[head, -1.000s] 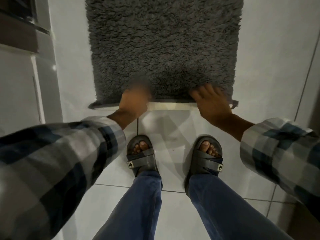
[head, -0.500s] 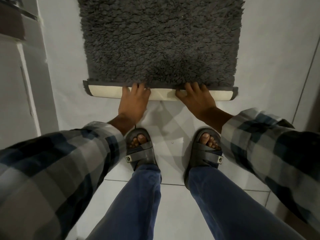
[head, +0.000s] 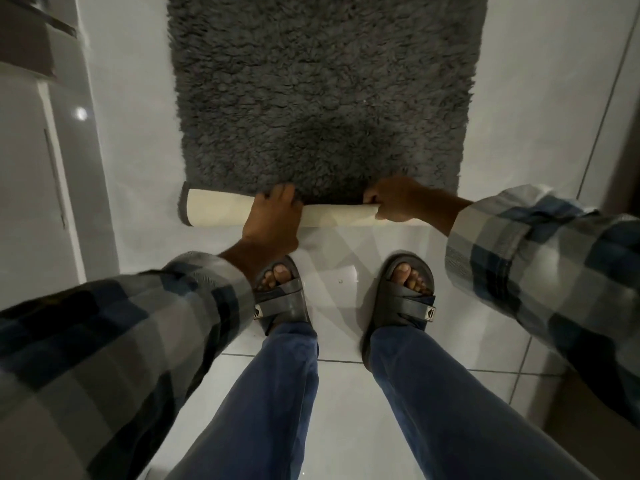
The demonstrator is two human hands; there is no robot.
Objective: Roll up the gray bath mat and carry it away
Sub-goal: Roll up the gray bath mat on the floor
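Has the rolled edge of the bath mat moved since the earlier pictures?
Yes. The rolled edge has moved forward, away from the sandals, over the mat.

Dim overhead light is casting crossed shadows on the floor tiles (head: 346, 247) beside the sandals (head: 284, 299). A glare spot (head: 81, 113) is shining left of them, and wide-angle distortion is bending the edges.

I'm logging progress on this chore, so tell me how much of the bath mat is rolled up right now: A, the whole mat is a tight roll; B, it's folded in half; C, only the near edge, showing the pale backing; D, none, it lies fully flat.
C: both hands, left hand and right hand, grip a short roll with pale backing at the near edge, while most of the bath mat lies flat.
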